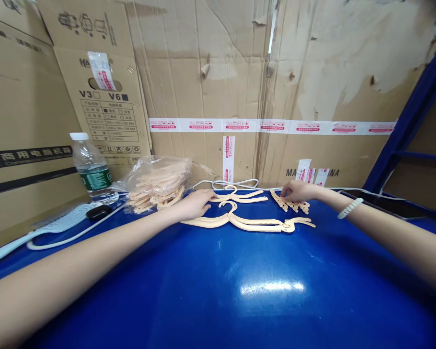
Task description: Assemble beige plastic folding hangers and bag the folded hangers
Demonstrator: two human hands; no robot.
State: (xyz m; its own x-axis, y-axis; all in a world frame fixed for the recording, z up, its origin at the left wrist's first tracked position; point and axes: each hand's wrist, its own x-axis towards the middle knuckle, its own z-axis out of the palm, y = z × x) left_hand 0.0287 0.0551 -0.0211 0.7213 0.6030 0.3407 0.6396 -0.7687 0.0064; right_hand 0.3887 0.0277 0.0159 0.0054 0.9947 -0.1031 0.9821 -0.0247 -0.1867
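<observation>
Two beige plastic clothes hangers lie on the blue table, one behind the other. My left hand (196, 205) has its fingers closed around the left end of the back hanger (250, 196); its fingertips are partly hidden. Nearer to me lies the front hanger (210, 222), its hook pointing away and a small hooked beige piece (288, 226) at its right end. On the right, a small pile of beige plastic clips (301, 207) rests on the table. My right hand (296, 191) pinches one clip (278, 201) at the pile's left side.
At the back left are a clear plastic bag of beige hangers (160, 182) and a water bottle (92, 169). A black object (99, 212) and a white cable (69, 241) lie near them. Cardboard boxes (203, 72) wall the back; a blue metal frame (403, 111) stands right.
</observation>
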